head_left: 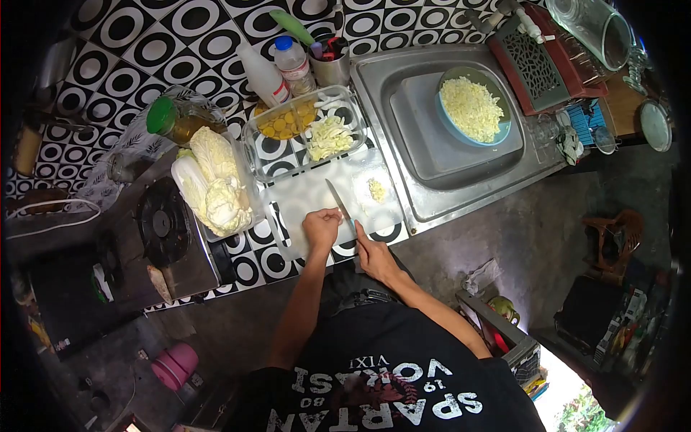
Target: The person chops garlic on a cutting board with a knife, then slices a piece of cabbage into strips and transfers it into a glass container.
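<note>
My right hand (376, 257) is wrapped round the handle of a knife (339, 199), its blade pointing away over a translucent cutting board (385, 214). Beside the blade, my left hand (322, 230) has its fingers curled together on the board; whatever they pinch is too small to make out. A little heap of finely chopped pale pieces (376, 189) lies on the board's right side. Just behind the board stands a clear rectangular container (284, 173) with sliced pale cabbage (330, 137) at its right end. Round orange-yellow slices (284, 124) show at its far side.
Napa cabbages (216, 180) fill a tray at left, next to a stove burner (163, 223). A green-lidded jar (162, 115), a blue-capped bottle (291, 63) and a utensil cup (332, 70) stand behind. On the right, a bowl (445, 126) of chopped cabbage sits in the sink (425, 209).
</note>
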A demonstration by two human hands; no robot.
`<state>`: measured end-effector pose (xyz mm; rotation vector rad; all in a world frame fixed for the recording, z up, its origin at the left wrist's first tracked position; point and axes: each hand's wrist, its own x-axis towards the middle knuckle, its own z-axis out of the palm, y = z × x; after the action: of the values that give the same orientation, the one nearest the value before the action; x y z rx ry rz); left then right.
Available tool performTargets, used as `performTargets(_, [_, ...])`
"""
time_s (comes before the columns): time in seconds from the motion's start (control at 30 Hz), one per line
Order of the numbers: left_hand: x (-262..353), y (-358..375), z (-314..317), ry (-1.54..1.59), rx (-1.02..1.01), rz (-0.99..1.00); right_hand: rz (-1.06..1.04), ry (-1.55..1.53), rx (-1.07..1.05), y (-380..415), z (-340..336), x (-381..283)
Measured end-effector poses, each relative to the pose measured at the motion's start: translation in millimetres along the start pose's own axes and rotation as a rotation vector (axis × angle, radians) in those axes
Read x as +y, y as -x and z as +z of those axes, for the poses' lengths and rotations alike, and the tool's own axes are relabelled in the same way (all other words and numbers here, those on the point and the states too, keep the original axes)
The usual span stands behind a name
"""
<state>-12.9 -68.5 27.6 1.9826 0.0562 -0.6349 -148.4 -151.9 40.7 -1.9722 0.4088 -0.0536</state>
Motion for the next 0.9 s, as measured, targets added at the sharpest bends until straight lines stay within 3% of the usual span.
performTargets(0.37, [-7, -6, 2, 0.029, -0.015, 0.012, -0.019, 0.057, 0.035, -11, 13, 10])
performTargets(0.63, [-12, -10, -1, 0.013, -0.021, 0.017, -0.022, 0.454, -0.08, -10, 12, 11])
performTargets(0.9, [-18, -3, -4, -0.168, 0.08, 0.149, -0.001, 0.369, 0.008, -9, -13, 10])
